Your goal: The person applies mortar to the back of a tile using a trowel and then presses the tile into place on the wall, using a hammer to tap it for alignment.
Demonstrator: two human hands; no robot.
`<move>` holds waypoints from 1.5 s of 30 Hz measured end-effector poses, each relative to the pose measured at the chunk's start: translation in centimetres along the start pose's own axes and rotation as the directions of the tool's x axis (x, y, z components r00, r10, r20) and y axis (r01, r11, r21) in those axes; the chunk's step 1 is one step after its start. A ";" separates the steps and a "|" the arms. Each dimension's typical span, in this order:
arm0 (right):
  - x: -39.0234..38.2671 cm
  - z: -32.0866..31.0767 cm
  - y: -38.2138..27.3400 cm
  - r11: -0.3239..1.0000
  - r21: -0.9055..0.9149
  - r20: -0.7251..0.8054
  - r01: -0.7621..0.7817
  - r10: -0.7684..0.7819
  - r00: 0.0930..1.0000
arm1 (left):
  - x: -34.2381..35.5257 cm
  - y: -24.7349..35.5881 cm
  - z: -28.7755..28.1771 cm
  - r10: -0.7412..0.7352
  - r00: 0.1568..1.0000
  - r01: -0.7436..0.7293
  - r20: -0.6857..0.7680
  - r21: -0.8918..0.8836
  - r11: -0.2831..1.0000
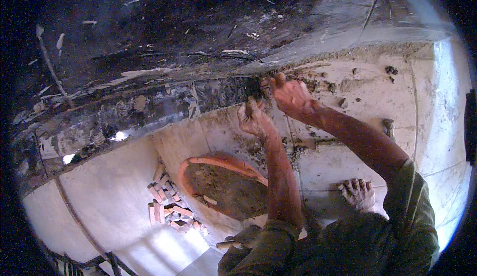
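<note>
Both hands (273, 108) against mud-smeared wall (362, 87)

orange basin (198, 162) w/ mud, brick pile (166, 207).

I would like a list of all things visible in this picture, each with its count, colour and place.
Basin: one, orange, round, holding brown mud, on the pale floor below the hands.
Bricks: a small pile, reddish, left of the basin.
Dark rough wall band: one, black-grey, across the upper picture.
Mud lumps: a few, dark, upper right.
Bare foot: one, muddy, lower right.
Left hand: muddy, at the dark band's edge.
Right hand: muddy, pressed against the same edge.
</note>
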State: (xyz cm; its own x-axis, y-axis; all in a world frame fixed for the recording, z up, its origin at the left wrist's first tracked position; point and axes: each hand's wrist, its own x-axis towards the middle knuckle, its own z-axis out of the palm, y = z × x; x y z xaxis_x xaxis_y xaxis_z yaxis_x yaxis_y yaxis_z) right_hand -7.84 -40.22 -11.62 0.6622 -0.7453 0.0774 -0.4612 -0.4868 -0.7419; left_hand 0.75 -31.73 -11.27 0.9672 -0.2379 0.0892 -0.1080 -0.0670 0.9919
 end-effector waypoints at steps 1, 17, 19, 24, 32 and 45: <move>-1.3 -2.2 -0.6 0.992 -0.076 0.136 0.098 -0.087 0.987 | 0.2 -0.1 -0.3 -0.016 1.000 0.017 -0.021 0.033 0.999; -25.2 -17.5 4.6 0.720 -0.220 -0.253 -0.658 0.609 0.752 | 0.3 -1.5 0.1 -0.065 0.998 0.065 -0.014 -0.010 0.998; -24.6 -16.9 4.2 0.755 -0.148 -0.174 -0.639 0.617 0.768 | -0.4 -0.6 0.6 -0.089 0.996 0.089 0.017 0.011 0.996; -25.7 -14.7 7.3 0.775 -0.157 -0.280 -0.612 0.559 0.780 | -0.3 -0.1 0.8 -0.048 0.998 0.049 -0.031 0.036 0.998; -24.3 -15.9 7.4 0.615 0.496 -0.118 -0.612 0.747 0.655 | -1.3 1.9 1.6 -0.064 0.997 0.066 -0.037 0.041 0.997; -11.6 -14.4 7.3 0.663 0.631 -0.208 -0.403 0.645 0.735 | -0.8 1.4 0.9 -0.092 0.996 0.093 -0.005 0.072 0.993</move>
State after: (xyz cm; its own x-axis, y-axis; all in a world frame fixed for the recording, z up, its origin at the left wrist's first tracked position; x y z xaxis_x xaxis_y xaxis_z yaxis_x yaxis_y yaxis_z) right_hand -27.34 -41.70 -8.36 0.0665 -0.9569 -0.2829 -0.2002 0.2649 -0.9433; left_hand -0.36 -32.48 -10.03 0.9742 -0.2258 -0.0023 -0.0343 -0.1580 0.9868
